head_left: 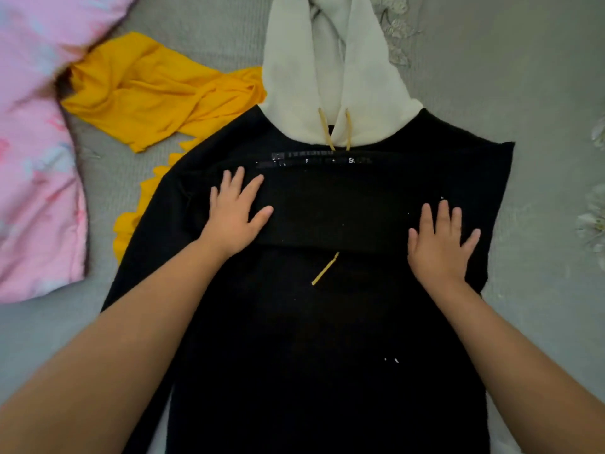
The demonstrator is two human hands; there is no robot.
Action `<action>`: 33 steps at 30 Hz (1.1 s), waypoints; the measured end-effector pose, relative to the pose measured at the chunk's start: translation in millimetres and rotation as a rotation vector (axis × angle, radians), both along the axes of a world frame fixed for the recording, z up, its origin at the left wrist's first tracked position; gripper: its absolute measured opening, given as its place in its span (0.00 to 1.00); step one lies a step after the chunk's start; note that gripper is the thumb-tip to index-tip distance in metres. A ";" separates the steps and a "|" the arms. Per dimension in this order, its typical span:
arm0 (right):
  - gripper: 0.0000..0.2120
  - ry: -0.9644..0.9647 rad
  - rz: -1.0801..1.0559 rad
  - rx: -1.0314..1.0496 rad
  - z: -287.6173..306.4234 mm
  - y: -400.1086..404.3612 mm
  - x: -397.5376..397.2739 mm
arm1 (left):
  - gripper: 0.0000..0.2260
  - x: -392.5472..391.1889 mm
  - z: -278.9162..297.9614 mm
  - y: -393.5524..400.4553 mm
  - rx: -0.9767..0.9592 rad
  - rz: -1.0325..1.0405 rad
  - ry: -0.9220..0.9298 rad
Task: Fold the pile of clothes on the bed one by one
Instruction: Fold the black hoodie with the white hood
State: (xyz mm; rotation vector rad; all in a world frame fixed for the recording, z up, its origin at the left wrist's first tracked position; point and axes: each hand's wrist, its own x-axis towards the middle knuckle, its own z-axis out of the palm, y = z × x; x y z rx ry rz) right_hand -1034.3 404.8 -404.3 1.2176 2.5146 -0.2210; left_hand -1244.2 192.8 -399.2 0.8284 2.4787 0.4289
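Note:
A black hoodie (314, 322) lies flat on the grey bed, its cream hood (330, 70) pointing away from me and its yellow drawstrings hanging at the neck. Its sleeves are folded across the chest as a black band. My left hand (234, 214) rests flat on the left part of that band, fingers spread. My right hand (440, 242) presses flat on the right end, fingers apart. Neither hand grips the cloth. A yellow garment (154, 96) lies crumpled at the upper left, partly under the hoodie's left shoulder.
A pink patterned blanket (32, 152) covers the left edge of the bed. Grey bedspread (523, 77) with pale embroidered flowers shows on the right and at the top.

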 end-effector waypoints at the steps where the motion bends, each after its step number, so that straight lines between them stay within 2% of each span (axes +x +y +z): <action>1: 0.24 0.035 -0.004 -0.009 4.8 -11.6 -4.4 | 0.24 2.7 9.3 -8.5 0.121 0.028 -0.003; 2: 0.24 0.086 0.031 -0.021 9.6 -27.3 -9.0 | 0.23 7.4 18.9 -21.2 0.213 0.054 0.027; 4: 0.24 0.199 0.189 -0.059 19.9 -71.6 -16.5 | 0.21 21.8 31.7 -57.4 0.281 0.094 0.122; 6: 0.23 0.306 0.350 -0.124 26.9 -123.9 -22.8 | 0.21 40.3 31.9 -102.7 0.216 0.169 0.214; 8: 0.23 0.354 0.477 -0.193 28.7 -171.5 -28.6 | 0.22 59.1 26.2 -151.5 0.041 0.332 0.209; 11: 0.26 0.192 0.581 -0.342 18.3 -223.3 -32.6 | 0.24 88.4 19.6 -220.5 -0.181 0.583 0.069; 14: 0.28 0.011 0.563 -0.358 -1.0 -242.1 -31.3 | 0.20 112.7 15.4 -269.5 -0.133 0.666 -0.069; 16: 0.28 -0.039 0.561 -0.323 -5.4 -244.4 -31.6 | 0.16 125.3 11.5 -292.1 -0.125 0.657 -0.040; 19: 0.28 -0.097 0.591 -0.251 -3.8 -246.1 -33.5 | 0.11 134.6 6.5 -314.2 -0.159 0.771 0.039; 21: 0.28 -0.145 0.592 -0.234 -0.4 -248.7 -35.8 | 0.08 135.2 6.2 -320.4 -0.034 0.943 0.003; 24: 0.29 -0.212 0.575 -0.263 6.9 -249.9 -41.7 | 0.08 128.8 19.8 -319.2 0.344 1.297 -0.224; 26: 0.29 -0.248 0.566 -0.301 14.9 -249.8 -46.5 | 0.09 115.6 33.4 -317.4 0.567 1.412 -0.318; 30: 0.27 -0.240 0.507 -0.425 41.9 -243.5 -54.5 | 0.10 65.6 69.0 -302.2 0.905 1.450 -0.319; 33: 0.27 -0.169 0.454 -0.451 70.9 -231.5 -53.4 | 0.09 26.1 107.0 -267.3 1.042 1.321 -0.369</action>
